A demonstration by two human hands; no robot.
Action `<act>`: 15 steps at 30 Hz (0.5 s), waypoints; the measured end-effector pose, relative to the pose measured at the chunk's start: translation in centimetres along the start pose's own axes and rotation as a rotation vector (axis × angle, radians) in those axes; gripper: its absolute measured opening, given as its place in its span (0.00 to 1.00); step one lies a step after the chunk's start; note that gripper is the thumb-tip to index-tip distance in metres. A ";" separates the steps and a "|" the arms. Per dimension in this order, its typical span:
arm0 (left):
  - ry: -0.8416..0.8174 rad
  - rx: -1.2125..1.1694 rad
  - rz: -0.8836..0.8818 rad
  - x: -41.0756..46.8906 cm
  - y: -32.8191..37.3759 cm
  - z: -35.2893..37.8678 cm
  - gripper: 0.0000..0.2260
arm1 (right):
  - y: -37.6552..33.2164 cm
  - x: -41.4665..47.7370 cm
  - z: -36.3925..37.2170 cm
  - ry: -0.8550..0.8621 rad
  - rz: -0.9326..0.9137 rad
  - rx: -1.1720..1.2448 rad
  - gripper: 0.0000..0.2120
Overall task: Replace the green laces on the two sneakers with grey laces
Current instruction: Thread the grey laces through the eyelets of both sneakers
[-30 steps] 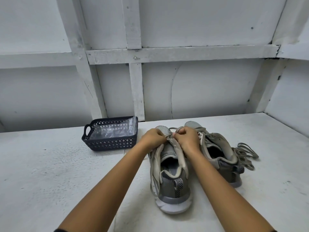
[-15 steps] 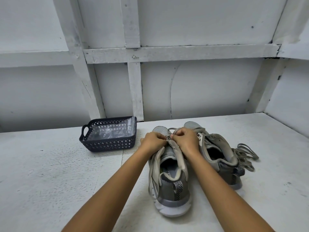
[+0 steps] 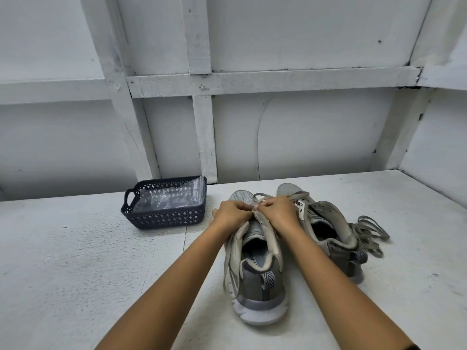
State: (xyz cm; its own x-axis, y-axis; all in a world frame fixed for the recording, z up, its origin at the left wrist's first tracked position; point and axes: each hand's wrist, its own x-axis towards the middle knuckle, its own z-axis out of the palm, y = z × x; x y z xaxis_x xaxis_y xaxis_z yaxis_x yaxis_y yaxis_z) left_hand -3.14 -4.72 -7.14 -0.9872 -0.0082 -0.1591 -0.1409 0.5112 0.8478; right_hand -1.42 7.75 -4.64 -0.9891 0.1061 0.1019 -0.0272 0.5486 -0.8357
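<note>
While both hands meet over the toe end of the near sneaker [image 3: 255, 271], the left hand [image 3: 231, 213] and the right hand [image 3: 276, 210] each close a pinching grip on the lace [image 3: 256, 207] at the lowest eyelets, knuckles almost touching. Toward the wrists from the grip, that shoe's tongue and heel lie open on the white surface [image 3: 75, 274]. Just right of the grip stands the second sneaker [image 3: 326, 223], touching the first, and beyond it a loose pile of laces [image 3: 369, 236] lies beside its heel. Well left of the grip sits a dark basket [image 3: 164, 218] lined with clear plastic.
</note>
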 end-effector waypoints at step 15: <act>-0.043 -0.161 0.070 -3.4 2.8 -3.6 0.09 | 1.6 -5.4 0.2 0.017 -0.104 0.229 0.08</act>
State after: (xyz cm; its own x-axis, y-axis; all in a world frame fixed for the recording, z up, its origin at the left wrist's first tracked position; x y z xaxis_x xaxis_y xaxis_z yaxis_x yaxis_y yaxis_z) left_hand -0.46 -6.37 -2.39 -0.9915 0.0610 -0.1151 -0.0852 0.3648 0.9272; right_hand 3.82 7.85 -6.64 -0.9769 0.0738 0.2006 -0.1622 0.3556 -0.9205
